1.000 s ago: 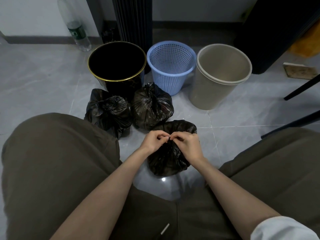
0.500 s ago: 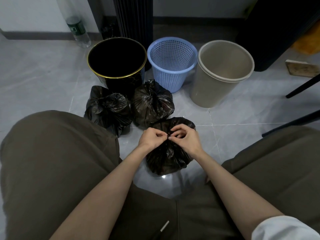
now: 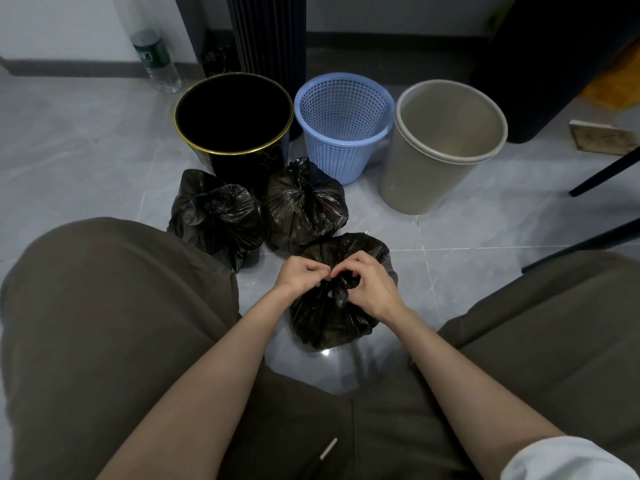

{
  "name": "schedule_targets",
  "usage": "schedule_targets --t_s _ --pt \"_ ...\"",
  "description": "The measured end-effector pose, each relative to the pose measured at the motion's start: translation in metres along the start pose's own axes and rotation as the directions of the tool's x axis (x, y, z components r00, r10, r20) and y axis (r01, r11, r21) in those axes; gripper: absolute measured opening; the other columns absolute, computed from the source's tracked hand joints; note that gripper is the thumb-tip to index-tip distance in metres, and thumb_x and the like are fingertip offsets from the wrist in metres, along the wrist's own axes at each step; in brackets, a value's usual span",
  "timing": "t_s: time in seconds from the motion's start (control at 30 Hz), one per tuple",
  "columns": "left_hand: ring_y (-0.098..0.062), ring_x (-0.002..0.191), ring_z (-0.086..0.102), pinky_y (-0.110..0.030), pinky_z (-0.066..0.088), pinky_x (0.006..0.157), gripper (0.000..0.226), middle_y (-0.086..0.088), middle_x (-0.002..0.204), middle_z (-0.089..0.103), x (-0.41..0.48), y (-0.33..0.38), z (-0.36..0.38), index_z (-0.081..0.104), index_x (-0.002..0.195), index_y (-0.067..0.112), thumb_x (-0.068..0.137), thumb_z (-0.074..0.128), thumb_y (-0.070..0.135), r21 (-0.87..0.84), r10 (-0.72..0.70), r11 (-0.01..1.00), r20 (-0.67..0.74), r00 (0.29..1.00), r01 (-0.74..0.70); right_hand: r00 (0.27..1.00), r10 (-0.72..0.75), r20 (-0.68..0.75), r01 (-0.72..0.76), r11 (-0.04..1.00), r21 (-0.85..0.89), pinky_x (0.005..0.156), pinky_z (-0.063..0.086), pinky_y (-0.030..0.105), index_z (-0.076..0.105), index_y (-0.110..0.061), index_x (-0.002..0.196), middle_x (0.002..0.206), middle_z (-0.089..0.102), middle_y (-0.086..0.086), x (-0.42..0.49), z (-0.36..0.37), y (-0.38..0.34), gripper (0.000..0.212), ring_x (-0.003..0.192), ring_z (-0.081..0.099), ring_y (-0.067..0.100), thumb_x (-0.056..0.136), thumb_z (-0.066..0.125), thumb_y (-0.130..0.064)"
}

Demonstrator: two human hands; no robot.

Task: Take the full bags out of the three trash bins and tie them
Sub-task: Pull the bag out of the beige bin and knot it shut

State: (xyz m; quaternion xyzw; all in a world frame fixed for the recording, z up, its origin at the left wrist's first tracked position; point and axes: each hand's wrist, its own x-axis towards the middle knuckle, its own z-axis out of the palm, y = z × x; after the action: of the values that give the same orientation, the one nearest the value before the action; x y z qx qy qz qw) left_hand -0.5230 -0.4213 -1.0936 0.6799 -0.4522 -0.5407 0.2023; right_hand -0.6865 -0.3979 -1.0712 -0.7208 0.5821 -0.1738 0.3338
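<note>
Three bins stand in a row on the floor: a black bin with a gold rim point(image 3: 232, 152), a blue mesh basket point(image 3: 341, 147) and a beige bin point(image 3: 420, 178). No bag shows in any of them. Two knotted black bags lie in front, one on the left point(image 3: 216, 216) and one in the middle point(image 3: 304, 206). A third black bag point(image 3: 329, 317) sits between my knees. My left hand point(image 3: 303, 273) and my right hand point(image 3: 372, 287) meet over its top, each pinching the gathered plastic at the neck.
A plastic bottle point(image 3: 156, 60) leans by the wall at the back left. A dark ribbed column point(image 3: 266, 36) rises behind the bins. Black chair legs point(image 3: 602, 174) cross the floor on the right, near a wooden board point(image 3: 602, 138). My knees flank the bag.
My hands stay on the third bag's neck. The right hand's fingers have shifted round the twisted plastic, and a small knot of bag now shows between the hands.
</note>
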Motion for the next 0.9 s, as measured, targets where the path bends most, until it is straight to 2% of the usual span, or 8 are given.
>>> schedule_targets --t_s 0.07,0.2,0.33,0.5,0.6,0.77,0.83,0.9 --pt "-0.014 0.078 0.064 -0.033 0.054 0.089 0.01 -0.002 0.094 0.074 -0.001 0.001 -0.001 0.076 0.087 0.012 0.081 0.068 0.014 -0.012 -0.007 1.0 0.003 1.0 0.007 0.996 0.039 -0.078 -0.033 0.997 0.073 0.07 0.048 0.025 0.074 -0.027 0.085 0.086 0.064 -0.008 0.001 0.002 0.0 0.013 0.08 0.055 0.007 0.072 0.078 -0.027" --pt "-0.01 0.083 0.065 -0.033 0.052 0.092 0.02 0.009 0.082 0.074 -0.002 0.001 -0.005 0.074 0.06 0.028 0.077 0.069 0.02 0.055 -0.037 0.998 -0.007 0.999 0.037 0.944 0.289 -0.156 -0.232 0.924 0.304 0.066 0.05 0.035 0.07 -0.013 0.071 0.066 0.068 0.006 0.003 0.002 0.005 0.018 0.061 0.06 0.022 0.075 0.078 -0.029" --pt "-0.005 0.091 0.064 -0.029 0.05 0.091 0.024 0.014 0.086 0.073 -0.006 0.001 -0.006 0.069 0.053 0.03 0.076 0.067 0.024 0.219 -0.037 0.975 -0.037 0.999 0.044 0.879 0.455 -0.146 -0.365 0.837 0.408 0.068 0.054 0.035 0.07 -0.01 0.069 0.067 0.071 0.008 0.003 -0.001 0.012 0.017 0.063 0.065 0.019 0.076 0.078 -0.024" --pt "-0.005 0.091 0.064 -0.03 0.052 0.089 0.03 0.018 0.083 0.072 -0.008 0.003 -0.011 0.065 0.049 0.035 0.078 0.066 0.027 0.312 -0.051 0.948 -0.052 0.997 0.065 0.793 0.594 -0.134 -0.423 0.696 0.58 0.072 0.055 0.028 0.065 -0.013 0.064 0.062 0.066 0.002 0.001 -0.005 0.014 0.019 0.059 0.062 0.013 0.08 0.075 -0.014" --pt "-0.006 0.09 0.065 -0.033 0.054 0.087 0.026 0.019 0.085 0.072 -0.01 0.003 -0.012 0.067 0.053 0.038 0.077 0.066 0.028 0.327 -0.014 0.944 -0.06 0.998 0.033 0.76 0.638 -0.124 -0.431 0.637 0.639 0.076 0.058 0.036 0.066 -0.009 0.067 0.063 0.067 0.006 0.001 -0.003 0.016 0.015 0.058 0.062 0.015 0.08 0.074 -0.012" --pt "-0.006 0.091 0.066 -0.034 0.054 0.088 0.025 0.016 0.088 0.072 -0.012 0.003 -0.011 0.065 0.055 0.036 0.079 0.066 0.026 0.326 0.021 0.945 -0.051 0.998 -0.003 0.814 0.573 -0.098 -0.442 0.72 0.536 0.073 0.058 0.037 0.063 -0.014 0.071 0.065 0.067 0.0 0.002 -0.009 0.014 0.014 0.058 0.062 0.014 0.081 0.073 -0.016" --pt "-0.007 0.091 0.065 -0.033 0.054 0.087 0.023 0.017 0.09 0.072 -0.013 0.004 -0.011 0.067 0.057 0.034 0.079 0.065 0.027 0.345 0.02 0.939 -0.067 0.998 0.004 0.814 0.575 -0.082 -0.451 0.715 0.535 0.075 0.058 0.04 0.062 -0.015 0.068 0.064 0.067 0.001 0.002 -0.009 0.015 0.017 0.058 0.062 0.015 0.081 0.073 -0.015" --pt "-0.007 0.091 0.065 -0.031 0.054 0.084 0.013 0.018 0.091 0.072 -0.015 0.006 -0.01 0.073 0.069 0.031 0.079 0.065 0.029 0.395 0.031 0.919 -0.091 0.995 0.008 0.806 0.587 -0.073 -0.453 0.693 0.561 0.079 0.058 0.045 0.062 -0.013 0.066 0.064 0.067 0.004 0.002 -0.008 0.017 0.019 0.059 0.063 0.018 0.083 0.071 -0.013"
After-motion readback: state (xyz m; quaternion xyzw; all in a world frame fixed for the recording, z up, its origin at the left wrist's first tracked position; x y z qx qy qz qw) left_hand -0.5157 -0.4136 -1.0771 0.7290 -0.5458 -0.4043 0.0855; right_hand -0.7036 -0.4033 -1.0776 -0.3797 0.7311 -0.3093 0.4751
